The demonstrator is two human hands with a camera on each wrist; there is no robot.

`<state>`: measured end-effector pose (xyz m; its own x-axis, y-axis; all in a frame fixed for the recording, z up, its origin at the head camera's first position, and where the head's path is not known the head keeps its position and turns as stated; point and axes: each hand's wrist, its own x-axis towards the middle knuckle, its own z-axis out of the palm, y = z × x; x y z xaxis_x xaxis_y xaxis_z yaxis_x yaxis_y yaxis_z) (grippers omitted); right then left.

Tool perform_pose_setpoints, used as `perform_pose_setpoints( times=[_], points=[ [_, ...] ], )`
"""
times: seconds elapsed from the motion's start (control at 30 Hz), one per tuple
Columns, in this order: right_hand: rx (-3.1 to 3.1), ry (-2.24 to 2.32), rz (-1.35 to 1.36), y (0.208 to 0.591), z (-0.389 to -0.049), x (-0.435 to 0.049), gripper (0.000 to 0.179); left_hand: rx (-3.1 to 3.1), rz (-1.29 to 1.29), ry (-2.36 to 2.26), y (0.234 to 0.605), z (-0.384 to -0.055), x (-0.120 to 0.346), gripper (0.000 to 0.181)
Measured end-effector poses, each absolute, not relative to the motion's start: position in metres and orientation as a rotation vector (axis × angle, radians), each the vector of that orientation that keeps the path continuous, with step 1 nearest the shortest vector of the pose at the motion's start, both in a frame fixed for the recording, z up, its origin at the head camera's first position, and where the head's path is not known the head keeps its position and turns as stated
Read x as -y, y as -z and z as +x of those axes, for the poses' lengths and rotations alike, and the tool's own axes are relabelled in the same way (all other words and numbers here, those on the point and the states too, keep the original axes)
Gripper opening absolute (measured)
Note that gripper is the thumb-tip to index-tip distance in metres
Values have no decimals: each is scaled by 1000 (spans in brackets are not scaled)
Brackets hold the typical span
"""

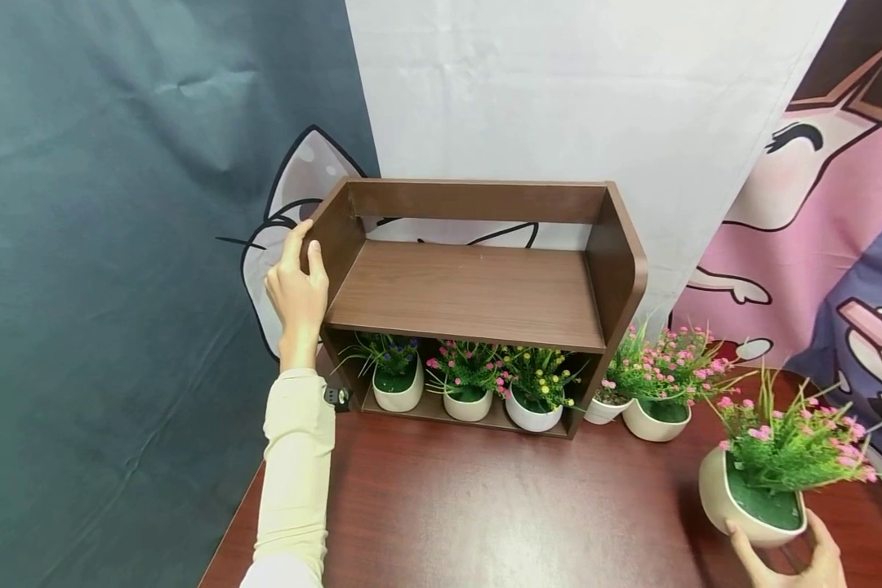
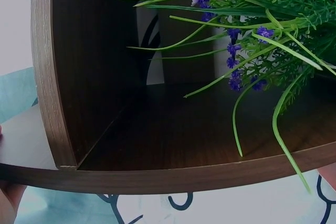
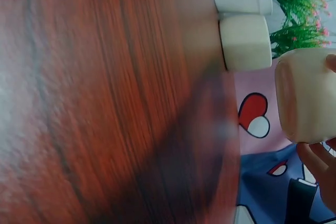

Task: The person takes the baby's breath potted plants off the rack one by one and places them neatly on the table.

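At the brown two-tier shelf (image 1: 470,294), my left hand (image 1: 299,286) grips the left side panel near its upper front edge, thumb on the inner face. In the left wrist view, that panel (image 2: 44,77) and the blue-purple flowered plant (image 2: 233,66) in the lower tier show close up. My right hand (image 1: 797,563) holds a potted plant (image 1: 786,449) with pink flowers by its cream pot, at the right front. The pot (image 3: 310,95) is tilted and raised off the table, with fingers (image 3: 317,163) around its lower side.
Three potted plants stand in the lower tier, with blue (image 1: 397,380), pink (image 1: 468,392) and yellow (image 1: 535,400) flowers. Right of the shelf, a white pot (image 1: 604,408) and a cream pot (image 1: 656,420) with pink flowers stand on the reddish-brown table (image 1: 485,498). Printed cloth (image 1: 588,90) hangs behind.
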<state>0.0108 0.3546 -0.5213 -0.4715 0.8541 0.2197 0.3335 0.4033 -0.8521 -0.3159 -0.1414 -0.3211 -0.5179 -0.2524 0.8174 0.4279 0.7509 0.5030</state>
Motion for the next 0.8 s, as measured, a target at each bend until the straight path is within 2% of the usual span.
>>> perform_pose_setpoints(
  times=[0.2,0.4,0.8],
  points=[
    [1927,-941,-993,533,5,-363,69,1938,-145,845,321,-316,140,29],
    [1891,-739,-953,545,-6,-373,74,1938,-131,839,322,-315,142,29],
    [1969,-829,-896,549,-31,-391,77,1938,-150,844,323,-319,141,29]
  ],
)
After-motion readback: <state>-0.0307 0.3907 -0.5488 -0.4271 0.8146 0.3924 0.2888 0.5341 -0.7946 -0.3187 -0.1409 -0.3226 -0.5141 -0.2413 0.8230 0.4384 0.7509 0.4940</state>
